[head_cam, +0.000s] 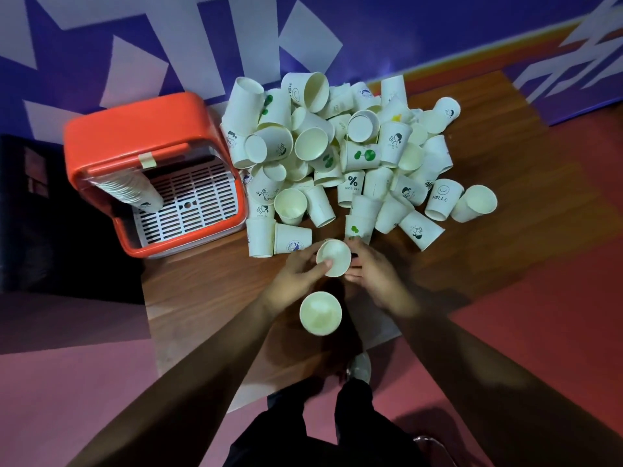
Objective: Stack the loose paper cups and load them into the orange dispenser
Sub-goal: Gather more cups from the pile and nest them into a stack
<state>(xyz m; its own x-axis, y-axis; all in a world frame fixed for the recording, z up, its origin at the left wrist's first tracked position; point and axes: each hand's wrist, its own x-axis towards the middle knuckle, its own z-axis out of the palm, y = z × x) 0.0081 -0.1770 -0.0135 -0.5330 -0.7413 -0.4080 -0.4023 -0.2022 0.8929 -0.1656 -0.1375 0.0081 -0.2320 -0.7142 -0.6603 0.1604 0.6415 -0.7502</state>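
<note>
A big heap of loose white paper cups (340, 153) covers the far half of the wooden table (202, 291). The orange dispenser (135, 136) stands at the table's left end, with a nested stack of cups (129, 190) lying inside over a white grille. My left hand (300, 267) and my right hand (374, 267) both grip one upright cup (335, 256) between them, just in front of the heap. Another cup (321, 313) stands mouth-up nearer to me, between my forearms; I cannot tell whether it is a single cup or a stack.
A purple wall with white shapes runs behind the table. A dark block (50, 214) lies left of the dispenser. The floor (539, 315) around is red and pink. My legs and a shoe (359, 367) show below the table's near edge.
</note>
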